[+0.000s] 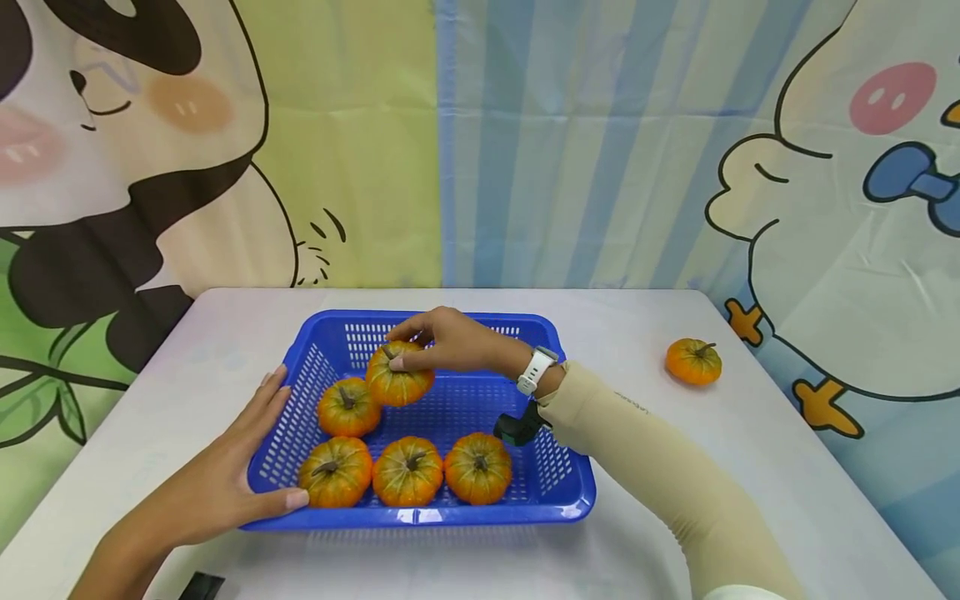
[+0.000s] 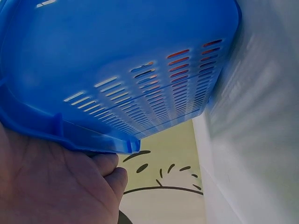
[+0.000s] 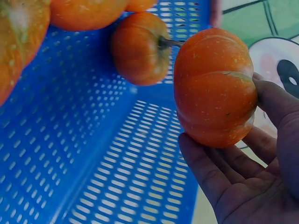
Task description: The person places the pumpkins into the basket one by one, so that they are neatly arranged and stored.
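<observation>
My right hand [image 1: 453,340] pinches a small orange pumpkin [image 1: 400,385] by its upper part, over the back left of a blue plastic basket [image 1: 420,518]. The right wrist view shows the held pumpkin [image 3: 215,88] between thumb and fingers, beside another pumpkin [image 3: 141,49]. My left hand [image 1: 217,483] holds the basket's left front corner, thumb over the front rim and fingers along the left side. Its palm [image 2: 60,186] lies under the rim in the left wrist view. Three pumpkins line the basket's front, one of them [image 1: 407,472] in the middle; another [image 1: 348,407] sits behind them at left.
One more pumpkin [image 1: 693,362] lies on the white table [image 1: 630,333] to the right of the basket. A cartoon-printed curtain [image 1: 525,150] hangs behind the table. A dark wrist-camera piece [image 1: 519,427] hangs under my right wrist, over the basket.
</observation>
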A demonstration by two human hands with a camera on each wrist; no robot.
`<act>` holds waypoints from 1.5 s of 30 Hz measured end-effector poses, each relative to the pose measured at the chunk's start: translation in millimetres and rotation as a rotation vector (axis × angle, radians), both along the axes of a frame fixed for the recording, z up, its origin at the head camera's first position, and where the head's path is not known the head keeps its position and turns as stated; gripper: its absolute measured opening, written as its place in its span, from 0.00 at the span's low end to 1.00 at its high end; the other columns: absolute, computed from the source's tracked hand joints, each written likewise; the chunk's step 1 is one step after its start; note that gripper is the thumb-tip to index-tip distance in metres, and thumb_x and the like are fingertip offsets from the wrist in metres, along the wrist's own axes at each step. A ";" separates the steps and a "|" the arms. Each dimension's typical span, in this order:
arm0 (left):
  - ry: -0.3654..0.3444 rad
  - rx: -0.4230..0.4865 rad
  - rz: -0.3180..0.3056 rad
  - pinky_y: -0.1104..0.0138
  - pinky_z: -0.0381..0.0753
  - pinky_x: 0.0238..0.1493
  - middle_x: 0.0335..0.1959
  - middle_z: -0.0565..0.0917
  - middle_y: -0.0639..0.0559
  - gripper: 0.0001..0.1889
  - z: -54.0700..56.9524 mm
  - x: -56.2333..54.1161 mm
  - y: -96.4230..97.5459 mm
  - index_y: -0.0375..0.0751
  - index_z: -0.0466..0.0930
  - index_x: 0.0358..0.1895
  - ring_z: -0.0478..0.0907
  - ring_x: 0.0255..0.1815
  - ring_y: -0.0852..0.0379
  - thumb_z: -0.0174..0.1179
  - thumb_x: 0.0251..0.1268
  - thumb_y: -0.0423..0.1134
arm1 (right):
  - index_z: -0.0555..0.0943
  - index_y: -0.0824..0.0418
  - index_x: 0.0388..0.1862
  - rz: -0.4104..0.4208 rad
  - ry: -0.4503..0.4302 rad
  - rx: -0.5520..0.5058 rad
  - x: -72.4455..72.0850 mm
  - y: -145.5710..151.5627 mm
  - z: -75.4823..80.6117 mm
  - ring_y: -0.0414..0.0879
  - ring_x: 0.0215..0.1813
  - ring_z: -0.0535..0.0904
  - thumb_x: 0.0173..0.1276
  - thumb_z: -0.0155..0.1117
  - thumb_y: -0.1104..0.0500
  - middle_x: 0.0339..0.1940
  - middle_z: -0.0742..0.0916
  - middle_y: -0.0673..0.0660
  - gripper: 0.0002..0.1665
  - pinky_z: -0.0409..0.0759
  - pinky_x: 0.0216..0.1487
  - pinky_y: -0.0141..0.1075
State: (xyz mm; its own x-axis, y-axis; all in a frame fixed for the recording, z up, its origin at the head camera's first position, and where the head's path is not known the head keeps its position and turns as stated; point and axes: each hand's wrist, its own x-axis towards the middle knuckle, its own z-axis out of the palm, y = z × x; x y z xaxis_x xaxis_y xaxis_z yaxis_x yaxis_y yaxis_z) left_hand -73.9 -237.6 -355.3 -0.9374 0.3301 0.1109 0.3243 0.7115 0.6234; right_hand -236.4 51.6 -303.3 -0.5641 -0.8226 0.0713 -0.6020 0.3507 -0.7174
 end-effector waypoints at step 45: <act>0.007 -0.007 -0.006 0.26 0.53 0.57 0.79 0.32 0.56 0.59 -0.8 -0.2 -0.8 0.47 0.37 0.79 0.34 0.78 0.41 0.70 0.51 0.54 | 0.76 0.65 0.64 0.113 -0.137 0.339 -11.0 -5.2 -26.9 0.47 0.61 0.76 0.66 0.68 0.60 0.59 0.82 0.57 0.28 0.74 0.58 0.30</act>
